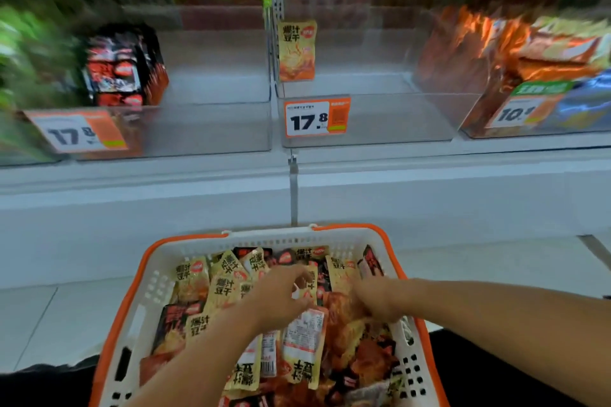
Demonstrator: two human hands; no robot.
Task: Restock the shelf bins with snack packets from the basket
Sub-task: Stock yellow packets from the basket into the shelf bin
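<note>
In basket [155, 277] | left hand [277, 297], right hand [380, 302] fingers curled on packets [302, 340]

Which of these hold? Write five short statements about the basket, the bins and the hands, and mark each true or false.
1. Both hands, left hand and right hand, are down in the basket. True.
2. The basket holds only yellow packets. False: black packets lie among the yellow packets.
3. The middle bin is packed full. False: it holds a single yellow packet standing at its left end.
4. The middle bin's price tag reads 17.8. True.
5. The basket has a blue rim. False: it is orange.
</note>
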